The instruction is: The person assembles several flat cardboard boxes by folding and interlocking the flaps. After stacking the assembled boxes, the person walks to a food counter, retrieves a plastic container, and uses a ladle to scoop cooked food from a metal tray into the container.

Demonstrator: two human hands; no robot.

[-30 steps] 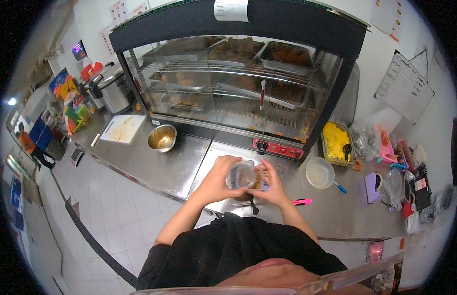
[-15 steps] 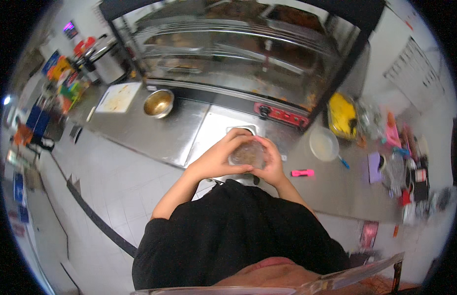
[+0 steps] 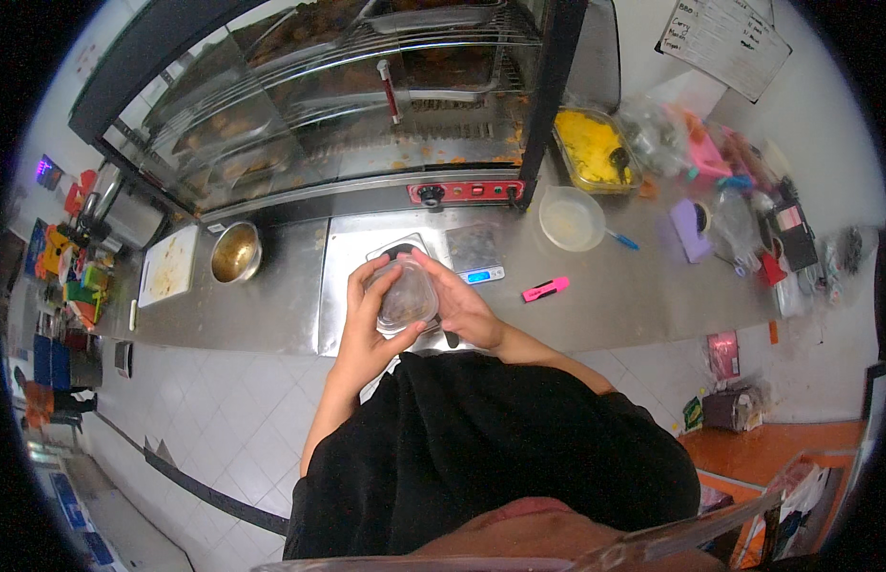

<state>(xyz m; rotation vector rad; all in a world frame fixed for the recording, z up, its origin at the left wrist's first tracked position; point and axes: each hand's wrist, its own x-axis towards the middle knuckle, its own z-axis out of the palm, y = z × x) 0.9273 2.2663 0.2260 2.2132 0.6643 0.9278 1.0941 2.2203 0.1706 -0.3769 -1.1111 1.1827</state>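
Observation:
A small clear plastic tub [image 3: 408, 296], its contents blurred and greyish-brown, is held in front of my body above the steel worktop. My left hand [image 3: 363, 319] wraps its left side, thumb at the near edge and fingers over the far rim. Against the tub's right side lies my right hand [image 3: 470, 315], its fingers pressed along the wall. A digital scale [image 3: 481, 275] with a lit blue display sits just beyond my right hand. By the near edge a dark handle [image 3: 450, 337] shows partly beneath that hand.
A glass-fronted food warmer [image 3: 309, 124] stands behind the worktop [image 3: 643, 315]. To the left are a metal bowl [image 3: 235, 253] and a white cutting board [image 3: 169, 267]. On the right lie a pink highlighter [image 3: 545, 289], a round translucent tub [image 3: 572, 219] and a tray of yellow food [image 3: 596, 148].
My view has turned, so the worktop items appear farther left. Both hands still hold the tub; my right fingers now lie along its side. The scale's display has come into sight.

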